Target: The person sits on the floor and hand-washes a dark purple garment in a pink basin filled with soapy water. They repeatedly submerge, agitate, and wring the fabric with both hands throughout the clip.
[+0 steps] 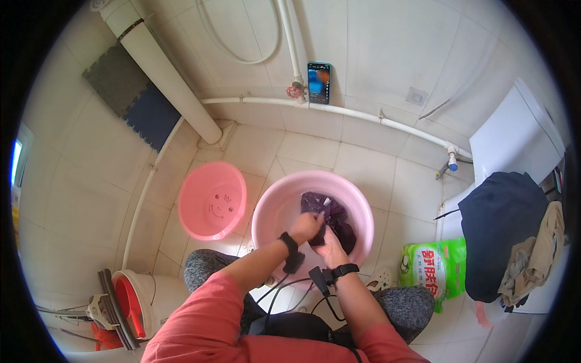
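Note:
A large pink plastic basin (pixel 262 199) stands on the tiled floor before me, with a wet dark purple garment (pixel 338 211) bunched inside it. Over the basin my left hand (pixel 307 228) is closed on a part of the cloth. Just to its right and a little lower, my right hand (pixel 331 248) grips the same garment, its palm partly turned up. The two hands are close together. Each wrist wears a black strap with a cable. The fingertips are partly hidden by the cloth.
A smaller pink basin (pixel 199 199) stands to the left, a white bucket (pixel 159 299) at lower left. Right are a green detergent bag (pixel 433 267) and a toilet (pixel 513 131) with dark clothing (pixel 504 236) over it. A phone (pixel 319 84) leans on the wall above a white pipe (pixel 354 111).

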Demonstrator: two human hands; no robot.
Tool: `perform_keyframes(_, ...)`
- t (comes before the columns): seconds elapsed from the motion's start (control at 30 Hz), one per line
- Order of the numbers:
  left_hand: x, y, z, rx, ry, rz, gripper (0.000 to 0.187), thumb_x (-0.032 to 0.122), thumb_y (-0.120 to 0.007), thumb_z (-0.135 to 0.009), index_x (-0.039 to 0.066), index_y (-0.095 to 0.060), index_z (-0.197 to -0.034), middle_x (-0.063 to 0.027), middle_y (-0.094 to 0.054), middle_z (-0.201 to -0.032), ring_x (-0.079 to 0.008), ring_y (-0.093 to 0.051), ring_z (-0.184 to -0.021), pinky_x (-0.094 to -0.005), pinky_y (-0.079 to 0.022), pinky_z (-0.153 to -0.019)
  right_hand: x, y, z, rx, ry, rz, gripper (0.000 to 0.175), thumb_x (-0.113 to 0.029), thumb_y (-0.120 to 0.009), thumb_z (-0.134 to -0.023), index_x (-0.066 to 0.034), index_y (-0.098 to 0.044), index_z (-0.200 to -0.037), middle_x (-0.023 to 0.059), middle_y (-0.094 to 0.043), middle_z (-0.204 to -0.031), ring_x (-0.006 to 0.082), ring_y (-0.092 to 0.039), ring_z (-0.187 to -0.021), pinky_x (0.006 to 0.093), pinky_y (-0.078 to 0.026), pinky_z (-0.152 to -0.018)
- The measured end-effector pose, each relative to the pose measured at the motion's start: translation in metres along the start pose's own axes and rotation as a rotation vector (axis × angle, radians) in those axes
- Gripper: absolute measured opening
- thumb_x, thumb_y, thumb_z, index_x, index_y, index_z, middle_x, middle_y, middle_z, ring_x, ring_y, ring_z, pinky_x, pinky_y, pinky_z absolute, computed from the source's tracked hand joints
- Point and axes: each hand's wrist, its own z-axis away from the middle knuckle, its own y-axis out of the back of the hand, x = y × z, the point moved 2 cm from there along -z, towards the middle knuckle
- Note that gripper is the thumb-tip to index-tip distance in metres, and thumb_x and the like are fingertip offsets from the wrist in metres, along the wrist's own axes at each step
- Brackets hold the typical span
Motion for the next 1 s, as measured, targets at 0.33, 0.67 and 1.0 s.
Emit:
perform_keyframes(0.33, 0.014, 0.021, 0.009, -0.089, -0.165, -0.130, 0.038, 0.030, -0.042, -0.082, -0.002, -0.062, -0.076, -0.0249, -0.058, -0.081, -0.0406, -0.056, -0.075, -0.0453, -0.045, -0.073, -0.005, -0.030, 0.025, -0.246, -0.071, 0.064, 0.029, -0.025, -0.039, -0.090, -0.0040, -0.052, -0.106, 0.0118, -0.056, -0.106, 0.0260, -0.054, -0.098, 0.0394, -0.044, -0.087)
perform_keyframes(0.67, 0.013, 0.055, 0.050, -0.891, 0.334, 1.227, 0.028, 0.022, -0.044, -0.089, 0.009, -0.051, -0.114, -0.0042, -0.058, -0.091, -0.0110, -0.056, -0.074, -0.0240, -0.050, -0.050, -0.067, -0.051, 0.119, 0.000, -0.035, 0.304, 0.046, -0.034, -0.029, -0.092, 0.0003, -0.041, -0.120, 0.0161, -0.048, -0.119, 0.0289, -0.048, -0.109, 0.0453, -0.036, -0.095)
perform_keyframes(1.0, 0.040, 0.010, 0.048, -0.316, 0.007, 0.850, 0.020, 0.026, -0.053, -0.085, 0.007, -0.055, -0.078, -0.0034, -0.056, -0.066, -0.0125, -0.053, -0.057, -0.0259, -0.044, -0.050, -0.058, -0.016, 0.064, 0.086, -0.150, 0.384, 0.049, -0.054, -0.037, -0.084, -0.0104, -0.056, -0.098, 0.0093, -0.058, -0.094, 0.0270, -0.055, -0.086, 0.0435, -0.046, -0.072)
